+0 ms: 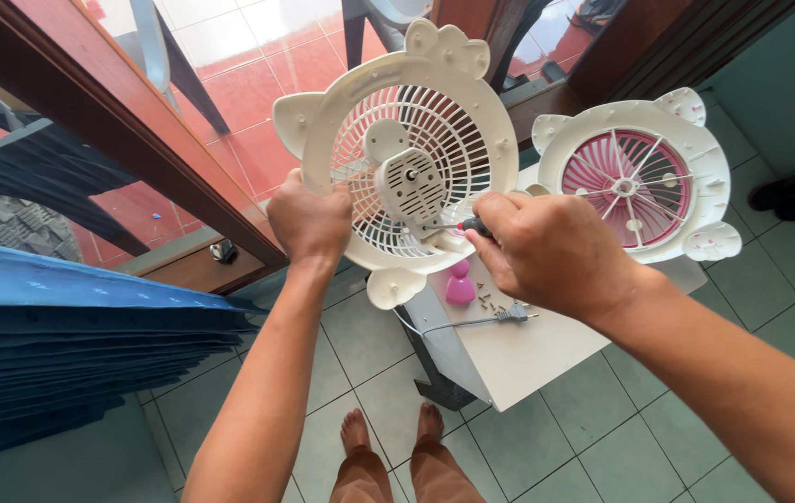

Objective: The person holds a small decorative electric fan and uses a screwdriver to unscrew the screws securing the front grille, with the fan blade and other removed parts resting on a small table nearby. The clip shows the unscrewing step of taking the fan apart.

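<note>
The left hand (309,222) grips the lower left rim of a cream fan shell (397,140), fingers curled shut around the edge, and holds it up off the table, tilted toward the camera. The shell is round, with ear-shaped lugs and a slatted grille; a small motor housing (408,182) sits at its middle.

The right hand (546,251) is closed around a screwdriver (461,224), of which only a dark stub of handle and a thin shaft show. The tip points left at the lower right side of the housing; whether it sits in a screw I cannot tell.

The fan already lies in at least 2 pieces. The other half (635,182), a cream shell with pink blades behind thin wire spokes, rests on the far right of the white table (528,359), well apart from the held shell. A scatter of small dark screws (489,300) lies on the table just below the right hand, near a pink knob (459,285) and a 2-pin plug (512,316) on a grey cord.

Judging from this, the shells are split, several screws are out, and the work now looks to be at the housing. How many screws are left there is hidden by the hand and the grille.

Below the table are the person's bare feet (393,430) on green floor tiles.
</note>
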`<state>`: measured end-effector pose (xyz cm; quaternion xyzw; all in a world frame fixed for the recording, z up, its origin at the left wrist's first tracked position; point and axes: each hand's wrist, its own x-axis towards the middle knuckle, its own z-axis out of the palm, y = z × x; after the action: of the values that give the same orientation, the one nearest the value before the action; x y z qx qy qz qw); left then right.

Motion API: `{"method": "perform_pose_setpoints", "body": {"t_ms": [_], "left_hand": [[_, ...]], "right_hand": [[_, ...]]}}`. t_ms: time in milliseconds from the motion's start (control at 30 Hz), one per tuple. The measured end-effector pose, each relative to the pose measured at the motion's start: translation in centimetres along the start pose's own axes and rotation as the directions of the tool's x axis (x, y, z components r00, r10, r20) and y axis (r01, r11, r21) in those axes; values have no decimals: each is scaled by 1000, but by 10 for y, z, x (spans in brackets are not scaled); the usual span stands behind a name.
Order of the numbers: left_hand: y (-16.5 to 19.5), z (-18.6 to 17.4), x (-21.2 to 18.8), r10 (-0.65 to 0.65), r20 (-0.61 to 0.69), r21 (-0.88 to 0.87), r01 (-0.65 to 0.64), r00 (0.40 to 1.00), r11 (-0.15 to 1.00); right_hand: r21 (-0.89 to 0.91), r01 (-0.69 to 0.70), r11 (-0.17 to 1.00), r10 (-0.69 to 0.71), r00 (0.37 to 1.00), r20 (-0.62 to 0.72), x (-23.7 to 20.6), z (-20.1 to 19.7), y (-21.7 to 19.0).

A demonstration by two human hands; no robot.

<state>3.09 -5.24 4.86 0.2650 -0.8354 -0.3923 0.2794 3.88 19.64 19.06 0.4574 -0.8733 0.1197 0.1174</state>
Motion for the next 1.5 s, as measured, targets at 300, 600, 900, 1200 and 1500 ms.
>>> {"method": "perform_pose_setpoints", "body": {"t_ms": [300,600,900,1200,1500], "left_hand": [[3,4,-2,18,-12,10,-18,1000,1000],[0,9,0,28,-8,13,-28,1000,1000],[3,7,4,31,15,38,-32,999,999],[2,9,7,18,36,7,-18,999,1000],[1,7,11,0,40,23,-1,999,1000]], "right_hand": [[37,69,997,-73,991,108,12,1,3],[-83,-150,985,164,968,191,17,13,-1],[-5,-325,946,320,929,187,26,23,-2],[120,0,993,-24,981,192,22,16,11],[-250,-192,949,296,815,499,49,8,-4]]}}
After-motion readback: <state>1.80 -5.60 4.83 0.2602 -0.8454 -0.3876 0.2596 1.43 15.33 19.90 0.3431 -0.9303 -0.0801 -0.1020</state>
